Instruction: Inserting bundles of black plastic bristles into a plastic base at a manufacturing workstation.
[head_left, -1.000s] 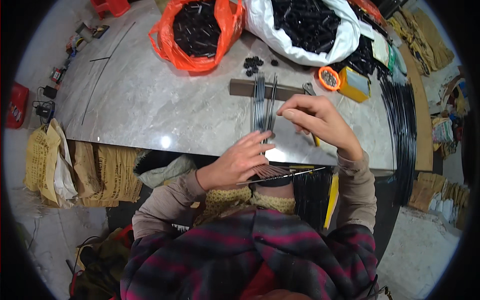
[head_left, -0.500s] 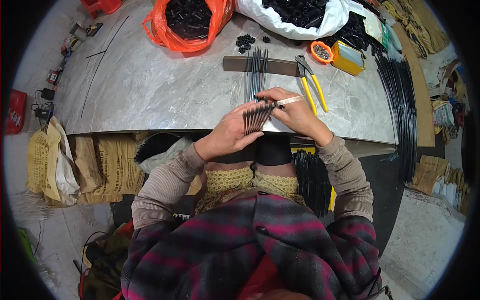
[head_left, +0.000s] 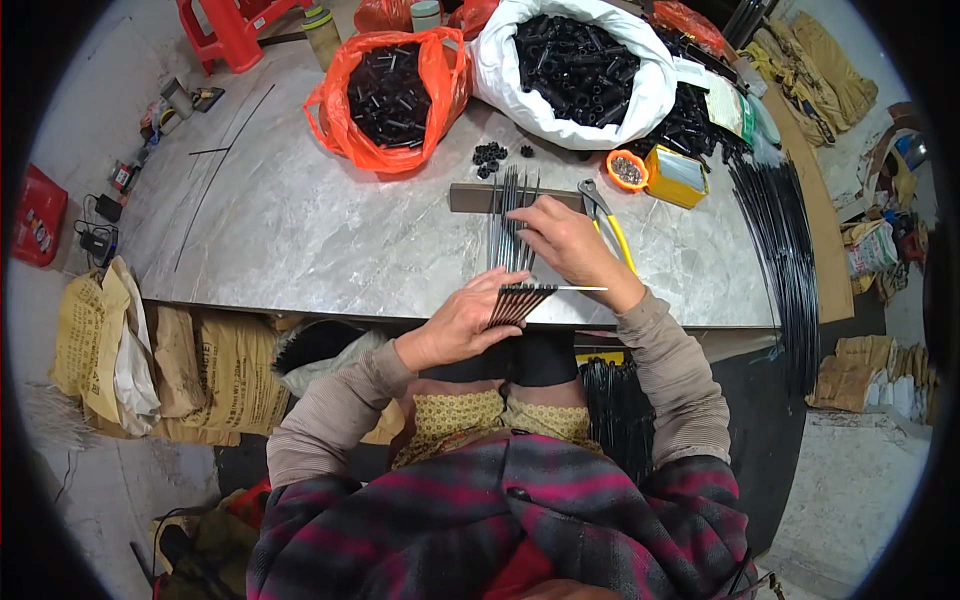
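My left hand (head_left: 462,325) is closed near the table's front edge, gripping a fan of thin dark rods (head_left: 515,306). A narrow white strip (head_left: 582,288) sticks out to the right from the fan's top. Just beyond, a bundle of long thin metal rods (head_left: 508,230) lies with its far ends across a brown bar (head_left: 472,198). My right hand (head_left: 568,245) is at the right side of that bundle, its bent fingertips pinched on a rod; the fingers partly hide the contact. Pliers with yellow handles (head_left: 618,235) lie right of this hand, partly behind it.
Red (head_left: 350,155) and white bags (head_left: 490,60) of black tubes stand at the back. Small black rings (head_left: 488,155), an orange dish of small metal parts (head_left: 627,170) and a yellow box (head_left: 677,177) are in front. Long black rods (head_left: 780,250) hang over the right edge.
My right hand has left the fan of rods and moved forward to the bundle on the table. My left hand still holds the fan. The view has tilted up, showing more of the far side.
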